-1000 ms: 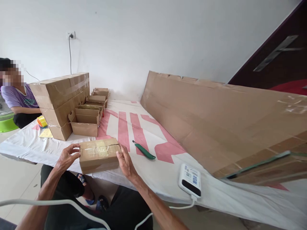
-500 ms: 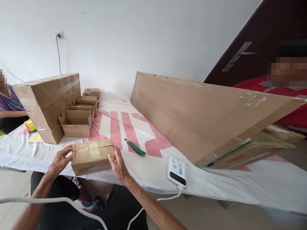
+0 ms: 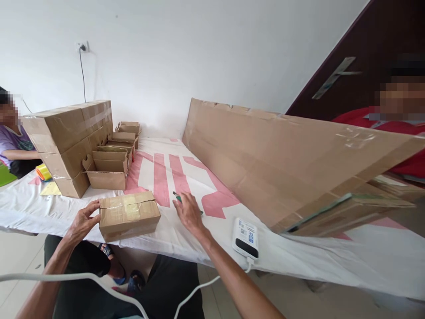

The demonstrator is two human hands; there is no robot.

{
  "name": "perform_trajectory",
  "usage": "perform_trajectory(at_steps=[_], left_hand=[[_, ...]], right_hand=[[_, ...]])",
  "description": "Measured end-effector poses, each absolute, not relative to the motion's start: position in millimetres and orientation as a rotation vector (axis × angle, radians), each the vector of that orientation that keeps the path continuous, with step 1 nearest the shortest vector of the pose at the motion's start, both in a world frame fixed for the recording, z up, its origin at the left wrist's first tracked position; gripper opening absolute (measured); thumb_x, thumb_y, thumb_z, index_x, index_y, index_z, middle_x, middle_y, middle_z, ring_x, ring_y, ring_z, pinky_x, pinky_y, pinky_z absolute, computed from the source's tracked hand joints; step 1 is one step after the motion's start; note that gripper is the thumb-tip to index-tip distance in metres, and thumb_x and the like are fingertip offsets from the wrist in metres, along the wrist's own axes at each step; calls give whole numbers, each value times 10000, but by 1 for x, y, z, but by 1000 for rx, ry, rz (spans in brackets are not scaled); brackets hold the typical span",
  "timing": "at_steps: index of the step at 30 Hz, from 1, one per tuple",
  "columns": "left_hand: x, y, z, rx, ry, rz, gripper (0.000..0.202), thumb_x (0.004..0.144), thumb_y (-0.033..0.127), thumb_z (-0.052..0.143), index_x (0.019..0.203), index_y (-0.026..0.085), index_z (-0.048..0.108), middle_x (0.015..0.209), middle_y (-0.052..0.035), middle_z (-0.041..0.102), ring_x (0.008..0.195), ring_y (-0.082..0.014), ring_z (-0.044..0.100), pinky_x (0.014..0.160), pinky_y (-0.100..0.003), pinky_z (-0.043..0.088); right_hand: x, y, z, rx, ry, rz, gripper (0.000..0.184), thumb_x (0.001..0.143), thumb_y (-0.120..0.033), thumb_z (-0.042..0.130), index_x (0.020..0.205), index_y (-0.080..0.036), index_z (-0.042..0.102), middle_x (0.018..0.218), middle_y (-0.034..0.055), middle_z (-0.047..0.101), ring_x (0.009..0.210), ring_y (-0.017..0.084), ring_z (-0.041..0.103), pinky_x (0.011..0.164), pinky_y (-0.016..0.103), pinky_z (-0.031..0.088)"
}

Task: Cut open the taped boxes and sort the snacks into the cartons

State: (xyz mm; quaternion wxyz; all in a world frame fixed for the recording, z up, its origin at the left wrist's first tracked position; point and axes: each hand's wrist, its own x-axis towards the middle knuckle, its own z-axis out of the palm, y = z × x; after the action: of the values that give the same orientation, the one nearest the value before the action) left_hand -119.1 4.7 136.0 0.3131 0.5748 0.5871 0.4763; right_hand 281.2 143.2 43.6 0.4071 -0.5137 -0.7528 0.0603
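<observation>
Carton taped, at the near table edge; I am clasping its end in my curled left hand, right hand covering the green utility knife, grip unclear, wanting handle first, blade retracted.

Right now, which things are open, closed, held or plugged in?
small box: taped shut, lying flat
left hand: gripping the small box's end
right hand: lying over the green cutter, grip unclear
green cutter: mostly hidden, blade not visible
row of boxes: open on top
stacked cartons: taped shut
power bank: white cable plugged in
</observation>
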Motion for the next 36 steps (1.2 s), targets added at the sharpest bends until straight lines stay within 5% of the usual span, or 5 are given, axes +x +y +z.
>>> perform_trajectory(at_steps=[6,18,22,26,36], left_hand=[[-117,1,130,1517,1485,1297,553,747,687,864,1058,230,864,1510,-160,677,1477,-419,565,1059,-439,614],[-105,-21,126,1508,1409,1343,475,816,608,864,1081,214,856,1587,-179,584,1413,-410,613,987,-420,651],[-103,-24,127,1542,1400,1329,433,857,580,840,1109,228,850,1579,-168,589,1383,-387,637,993,-411,648],[-101,-27,131,1569,1388,1308,384,887,537,825,1122,234,841,1579,-156,587,1448,-387,587,1034,-418,629],[-98,-35,129,1596,1440,1264,324,896,452,804,1162,267,820,1623,-136,558,1500,-379,541,1072,-455,586]], right_hand=[[316,165,22,-1928,-2071,-9,260,1062,-341,557,1202,-168,690,1247,163,666,1169,324,596,913,397,455],[318,159,9,-1962,-1910,104,356,1066,-263,414,1160,-147,737,1131,155,702,1058,284,632,867,367,442],[303,153,39,-1752,-1678,267,481,1081,-397,323,1138,-140,726,1047,148,715,964,276,640,809,353,468],[270,130,96,-1225,-1731,637,552,1036,-653,464,1078,-172,734,799,45,675,732,228,584,650,322,454],[196,84,172,-541,-2253,750,246,1053,-390,615,1056,-229,800,950,55,803,848,208,723,789,332,540]])
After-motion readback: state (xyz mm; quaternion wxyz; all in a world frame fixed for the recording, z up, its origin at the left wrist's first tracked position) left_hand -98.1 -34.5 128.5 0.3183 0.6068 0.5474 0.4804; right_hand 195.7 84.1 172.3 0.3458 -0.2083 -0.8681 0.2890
